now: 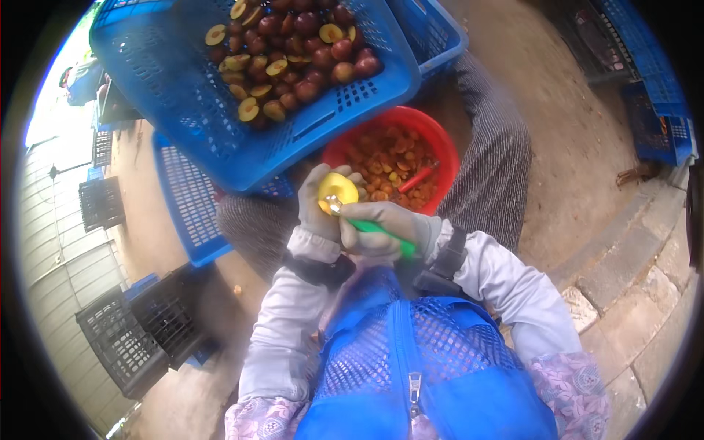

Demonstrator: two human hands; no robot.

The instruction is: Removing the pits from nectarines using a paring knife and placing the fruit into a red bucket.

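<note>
My gloved left hand is closed round a halved fruit with yellow flesh facing up. My gloved right hand grips a green-handled tool whose small metal tip touches the cut face. Beyond both hands is a red basin holding small orange-brown pieces and a red handle-like object. A tilted blue crate above holds several dark red fruits and cut halves showing yellow flesh.
Another blue crate sits behind, and one lies left of my knee. Black crates stand at the left beside a tiled wall. More blue crates stand at the right, near a brick edge. The ground is bare earth-coloured.
</note>
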